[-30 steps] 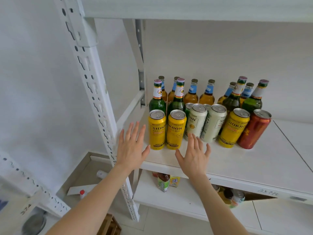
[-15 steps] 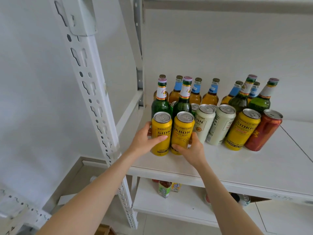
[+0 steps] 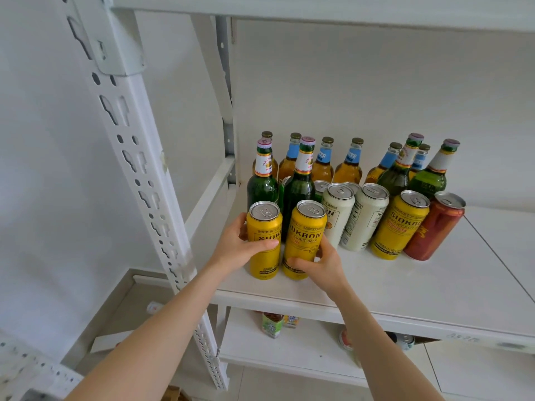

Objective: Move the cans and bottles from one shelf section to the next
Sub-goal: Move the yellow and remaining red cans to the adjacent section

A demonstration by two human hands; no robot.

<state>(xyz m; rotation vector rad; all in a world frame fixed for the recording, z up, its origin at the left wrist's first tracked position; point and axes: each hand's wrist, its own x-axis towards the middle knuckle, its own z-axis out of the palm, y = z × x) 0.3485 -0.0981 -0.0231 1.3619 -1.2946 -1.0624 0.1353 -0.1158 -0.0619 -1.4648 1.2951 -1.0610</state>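
Note:
Two yellow cans stand upright at the front left of the white shelf point(image 3: 405, 279). My left hand point(image 3: 237, 247) is wrapped around the leftmost yellow can point(image 3: 265, 227). My right hand point(image 3: 321, 263) grips the second yellow can point(image 3: 305, 227) low on its right side. Behind them stand two green bottles point(image 3: 298, 186). To the right stand two white cans point(image 3: 364, 218), a third yellow can point(image 3: 401, 224) and a red can point(image 3: 434, 230). Amber bottles point(image 3: 348, 166) with blue neck labels line the back, with two more green bottles point(image 3: 428, 178) at the right.
A perforated white upright post point(image 3: 139, 175) rises just left of my left arm. The shelf board has a seam point(image 3: 498, 256) to the right of the red can, with bare board beyond. A lower shelf point(image 3: 289, 345) holds a few small drinks. Another shelf board point(image 3: 318, 10) runs overhead.
My open hands reached forward from the shelf's front edge and closed on the two left yellow cans. The view has moved closer to the shelf.

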